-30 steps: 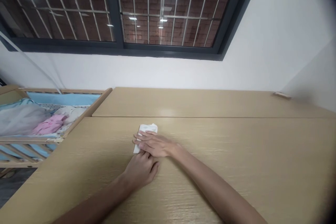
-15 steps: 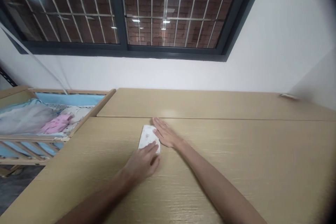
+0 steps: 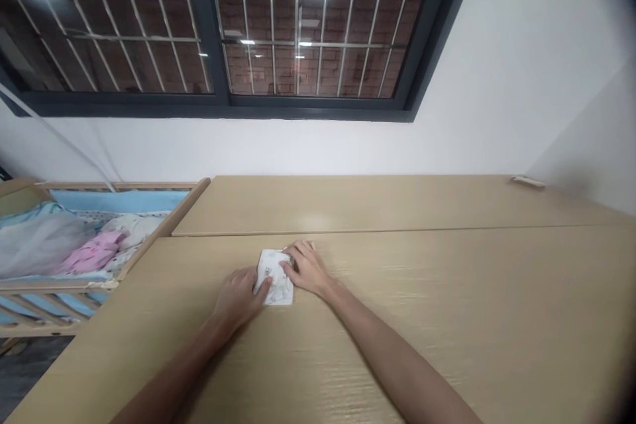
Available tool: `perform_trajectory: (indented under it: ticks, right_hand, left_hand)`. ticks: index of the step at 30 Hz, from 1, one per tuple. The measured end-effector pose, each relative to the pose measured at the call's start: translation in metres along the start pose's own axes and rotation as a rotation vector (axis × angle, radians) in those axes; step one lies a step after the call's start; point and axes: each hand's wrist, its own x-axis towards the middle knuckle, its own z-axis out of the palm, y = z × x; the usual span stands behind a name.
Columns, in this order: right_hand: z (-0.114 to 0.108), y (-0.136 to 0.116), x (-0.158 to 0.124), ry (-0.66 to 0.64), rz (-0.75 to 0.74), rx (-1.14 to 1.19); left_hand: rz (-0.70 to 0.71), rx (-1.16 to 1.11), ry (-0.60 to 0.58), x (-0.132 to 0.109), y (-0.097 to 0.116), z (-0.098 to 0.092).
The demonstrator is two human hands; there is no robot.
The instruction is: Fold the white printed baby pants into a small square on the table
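Head view: folded white cloth (image 3: 277, 288) lies on desk (image 3: 447, 291) between both hands, long axis pointing away from the person. Left hand (image 3: 237, 296) loosely spread, fingertips on cloth's left edge. Right hand (image 3: 307, 270) curled over far right corner, grip unclear. Both equally near.

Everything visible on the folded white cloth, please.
The folded white cloth is a small, roughly rectangular packet of soft-looking fabric with a faint print. It lies flat on the light wood table. The left hand has its thumb on the cloth's left edge; the right hand has fingertips on its upper right corner. Whether either pinches it is unclear.
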Motion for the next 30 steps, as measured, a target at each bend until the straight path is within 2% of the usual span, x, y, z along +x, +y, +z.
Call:
perform_trajectory:
  ticks: [11,24,28,30]
  right_hand:
    - [0.003,0.007,0.000,0.024,0.005,0.061]
    - [0.002,0.000,0.000,0.070,-0.040,0.051]
    - [0.003,-0.021,0.000,0.074,-0.001,0.009]
    - [0.003,-0.044,-0.004,0.059,0.039,0.029]
  left_hand:
    - [-0.077,-0.141,-0.292,0.013,-0.009,-0.009]
    - [-0.032,-0.123,-0.201,0.016,-0.013,-0.005]
    - [-0.003,-0.154,-0.218,0.015,-0.011,-0.013]
    - [0.000,-0.180,-0.234,0.001,-0.013,-0.025]
